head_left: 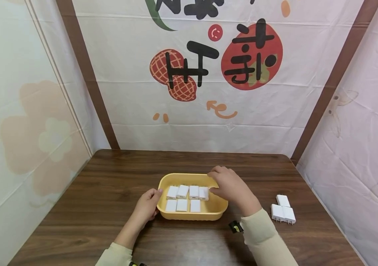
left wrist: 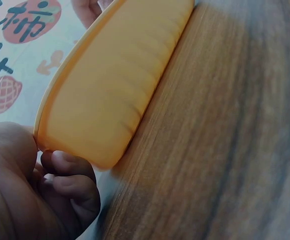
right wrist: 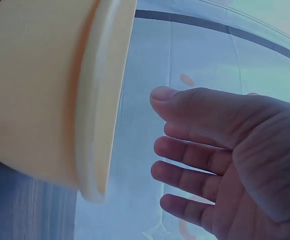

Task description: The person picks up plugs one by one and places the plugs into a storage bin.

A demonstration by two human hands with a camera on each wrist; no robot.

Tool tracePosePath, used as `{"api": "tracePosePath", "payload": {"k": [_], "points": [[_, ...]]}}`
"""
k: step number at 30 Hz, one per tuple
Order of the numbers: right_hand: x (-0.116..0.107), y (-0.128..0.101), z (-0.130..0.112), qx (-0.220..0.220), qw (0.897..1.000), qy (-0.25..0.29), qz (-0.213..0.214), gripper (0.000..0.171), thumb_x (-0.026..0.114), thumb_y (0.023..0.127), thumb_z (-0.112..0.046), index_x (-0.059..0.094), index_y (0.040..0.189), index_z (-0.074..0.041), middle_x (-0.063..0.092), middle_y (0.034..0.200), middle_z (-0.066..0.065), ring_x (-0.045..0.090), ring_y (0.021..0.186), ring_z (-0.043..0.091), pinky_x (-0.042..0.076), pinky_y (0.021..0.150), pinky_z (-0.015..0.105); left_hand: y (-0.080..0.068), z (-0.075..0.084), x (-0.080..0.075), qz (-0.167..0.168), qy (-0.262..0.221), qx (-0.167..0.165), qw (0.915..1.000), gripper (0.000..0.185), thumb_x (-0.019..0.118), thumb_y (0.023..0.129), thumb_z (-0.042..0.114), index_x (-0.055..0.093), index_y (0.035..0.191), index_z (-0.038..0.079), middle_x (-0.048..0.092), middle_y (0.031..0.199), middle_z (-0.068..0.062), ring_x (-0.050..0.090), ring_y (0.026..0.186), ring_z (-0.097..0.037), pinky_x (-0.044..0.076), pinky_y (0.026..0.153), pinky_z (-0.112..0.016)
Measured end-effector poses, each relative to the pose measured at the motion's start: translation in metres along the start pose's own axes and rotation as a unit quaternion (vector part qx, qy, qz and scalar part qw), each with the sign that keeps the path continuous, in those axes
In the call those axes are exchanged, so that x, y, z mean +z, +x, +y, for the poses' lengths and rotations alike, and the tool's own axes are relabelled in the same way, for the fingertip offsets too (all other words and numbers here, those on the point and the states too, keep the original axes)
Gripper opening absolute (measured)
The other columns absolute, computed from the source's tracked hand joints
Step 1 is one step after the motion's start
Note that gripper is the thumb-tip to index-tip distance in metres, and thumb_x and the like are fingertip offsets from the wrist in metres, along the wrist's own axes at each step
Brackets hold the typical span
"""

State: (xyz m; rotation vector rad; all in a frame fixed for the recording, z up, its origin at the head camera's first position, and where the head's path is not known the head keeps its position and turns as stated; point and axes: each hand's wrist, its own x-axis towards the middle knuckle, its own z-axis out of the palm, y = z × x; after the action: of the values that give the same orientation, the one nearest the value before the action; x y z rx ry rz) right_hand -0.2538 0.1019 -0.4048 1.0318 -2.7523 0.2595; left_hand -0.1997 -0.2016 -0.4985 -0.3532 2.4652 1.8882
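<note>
**Left hand steadies the tray, right hand hovers over the plugs**

The yellow tray (head_left: 192, 212) sits mid-tabletop (head_left: 109, 173), seven white plugs (head_left: 186, 197) laid in two rows inside it. The left hand (head_left: 147, 207) grips the tray's left rim, thumb up on the lip and fingers curled under it. The right hand (head_left: 230, 186) hangs over the tray's right end, fingers relaxed and holding nothing, fingertips close to the last plug of the back row.

What could go wrong? The tray is light plastic on smooth wood, and the left-hand grip is at one end only; a push down on the rim could tip it and send the neat rows sliding. The right hand, coming in low, could nudge the back row out of line. Three spare plugs (head_left: 283, 211) lie well apart to the right, near the tabletop's edge, and a careless sleeve (head_left: 262, 231) could knock them off.

The head view alone shows the plugs, the rows and the spares. The left wrist view shows the curled fingers (left wrist: 72, 185) beneath the tray (left wrist: 110, 95) rim, hidden from above. The right wrist view shows the open palm (right wrist: 234, 155) beside the tray (right wrist: 50, 95) wall, clearly empty.
</note>
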Motion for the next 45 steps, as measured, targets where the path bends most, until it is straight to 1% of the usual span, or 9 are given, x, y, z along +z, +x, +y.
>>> {"api": "tracePosePath", "payload": {"k": [4,8,14,21,25,30,33,40,45], "points": [[-0.004,-0.005,0.005,-0.004,1.000,-0.011,-0.005,0.047,0.083,0.088,-0.027,0.069,0.128,-0.008,0.064,0.123,0.008,0.061,0.115,0.028,0.050,0.098,0.049,0.000,-0.001,0.002,0.000,-0.002,-0.003,1.0000,0.042,0.050,0.108,0.044,0.058,0.097,0.004,0.046,0.054,-0.002,0.043,0.046,-0.015,0.034,0.040,-0.024],[-0.011,-0.011,0.010,0.002,1.000,-0.025,-0.004,0.046,0.084,0.086,-0.026,0.070,0.126,-0.009,0.065,0.122,0.007,0.061,0.114,0.027,0.050,0.098,0.048,0.000,-0.001,0.002,-0.001,-0.001,-0.001,1.0000,0.042,0.049,0.108,0.044,0.058,0.098,0.004,0.046,0.054,-0.002,0.043,0.046,-0.015,0.034,0.040,-0.024],[-0.015,-0.021,0.021,0.015,0.999,-0.044,0.002,0.042,0.085,0.084,-0.023,0.072,0.122,-0.009,0.067,0.117,0.006,0.063,0.109,0.027,0.052,0.093,0.048,0.001,0.000,0.001,-0.001,-0.001,-0.003,1.0000,0.043,0.050,0.107,0.046,0.058,0.098,0.004,0.046,0.054,-0.002,0.044,0.047,-0.015,0.035,0.041,-0.024],[-0.018,-0.040,0.031,0.020,0.998,-0.050,0.014,0.042,0.083,0.087,-0.027,0.071,0.122,-0.006,0.067,0.117,0.009,0.064,0.108,0.030,0.053,0.093,0.052,0.002,0.000,0.001,-0.002,-0.001,-0.003,1.0000,0.045,0.050,0.107,0.047,0.058,0.099,0.004,0.046,0.055,-0.002,0.044,0.047,-0.015,0.035,0.041,-0.023],[-0.020,-0.051,0.035,0.036,0.998,-0.059,0.002,0.046,0.085,0.085,-0.027,0.071,0.123,-0.006,0.066,0.119,0.010,0.064,0.110,0.030,0.052,0.095,0.052,0.000,0.000,0.001,-0.005,-0.001,0.000,1.0000,0.045,0.050,0.107,0.048,0.059,0.100,0.004,0.047,0.055,-0.002,0.045,0.047,-0.014,0.035,0.041,-0.023],[-0.019,-0.063,0.039,0.041,0.996,-0.075,-0.009,0.049,0.086,0.084,-0.027,0.070,0.125,-0.004,0.066,0.120,0.012,0.064,0.110,0.031,0.053,0.093,0.052,-0.001,0.000,0.000,-0.002,-0.002,0.002,1.0000,0.046,0.051,0.106,0.048,0.059,0.100,0.003,0.047,0.056,-0.003,0.045,0.047,-0.014,0.035,0.041,-0.023],[-0.017,-0.070,0.042,0.047,0.996,-0.077,-0.011,0.049,0.086,0.083,-0.025,0.070,0.124,-0.004,0.067,0.120,0.013,0.065,0.109,0.032,0.054,0.092,0.053,-0.001,-0.001,0.000,-0.003,0.000,0.000,1.0000,0.045,0.051,0.106,0.048,0.059,0.101,0.004,0.047,0.057,-0.003,0.045,0.047,-0.014,0.035,0.041,-0.023],[-0.013,-0.083,0.048,0.079,0.994,-0.073,-0.026,0.048,0.087,0.082,-0.025,0.070,0.123,-0.005,0.067,0.118,0.012,0.064,0.108,0.033,0.053,0.092,0.054,-0.003,-0.002,0.001,-0.007,-0.001,0.002,1.0000,0.045,0.050,0.107,0.047,0.059,0.102,0.004,0.047,0.056,-0.003,0.044,0.047,-0.014,0.035,0.042,-0.023],[-0.012,-0.090,0.057,0.078,0.994,-0.075,-0.029,0.049,0.088,0.080,-0.023,0.070,0.123,-0.006,0.067,0.114,0.011,0.065,0.106,0.032,0.054,0.089,0.053,-0.001,0.000,0.000,-0.002,-0.002,0.000,1.0000,0.044,0.050,0.107,0.046,0.058,0.099,0.003,0.046,0.055,-0.003,0.044,0.047,-0.014,0.035,0.041,-0.023]]}}
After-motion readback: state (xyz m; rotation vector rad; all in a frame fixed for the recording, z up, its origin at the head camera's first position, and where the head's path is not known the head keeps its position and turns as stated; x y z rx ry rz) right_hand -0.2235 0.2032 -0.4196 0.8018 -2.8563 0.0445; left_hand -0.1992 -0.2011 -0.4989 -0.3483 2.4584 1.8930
